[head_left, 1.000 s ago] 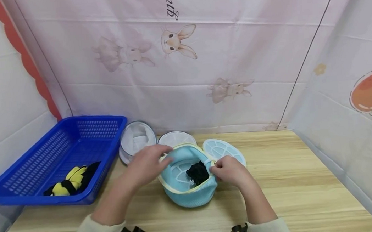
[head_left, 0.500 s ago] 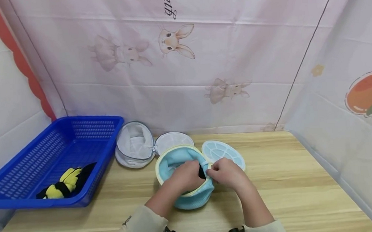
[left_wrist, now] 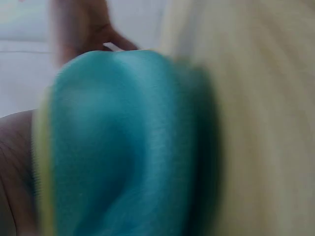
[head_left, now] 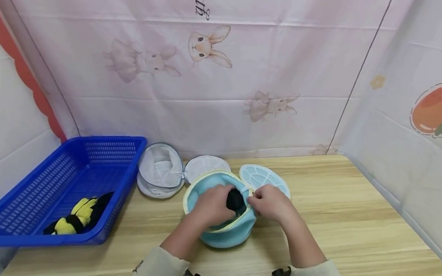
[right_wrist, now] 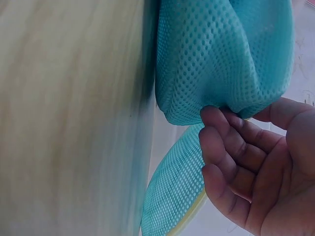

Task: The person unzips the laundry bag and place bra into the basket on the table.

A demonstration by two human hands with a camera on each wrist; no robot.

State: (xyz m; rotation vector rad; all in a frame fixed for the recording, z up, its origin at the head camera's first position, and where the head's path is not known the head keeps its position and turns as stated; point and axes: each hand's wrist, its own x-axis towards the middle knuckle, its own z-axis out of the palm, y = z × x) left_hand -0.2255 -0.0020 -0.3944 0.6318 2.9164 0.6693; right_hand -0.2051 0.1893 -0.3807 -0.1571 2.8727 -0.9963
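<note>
A light blue mesh laundry bag [head_left: 227,238] with yellow trim stands unzipped on the table, its round lid [head_left: 264,180] folded back to the right. My left hand [head_left: 211,206] reaches inside it, fingers and thumb around a black cloth bundle [head_left: 235,199] near the right wall. My right hand [head_left: 272,203] pinches the bag's rim by the lid's hinge. The right wrist view has the thumb and forefinger at the rim, with the other fingers [right_wrist: 219,147] loosely bent below. In the left wrist view the blurred mesh wall [left_wrist: 118,137] hides most of the left hand.
On the left a blue plastic basket [head_left: 130,177] holds a yellow and black cloth bundle [head_left: 75,218]. An open white mesh bag [head_left: 161,192] with its round lid [head_left: 206,166] stands behind the blue bag, near the patterned back wall. Wooden tabletop [head_left: 347,214] extends to the right.
My left hand has come from over the bag's left rim down into it, onto the black bundle, which now sits rounder against the fingers. The right hand keeps its hold on the rim.
</note>
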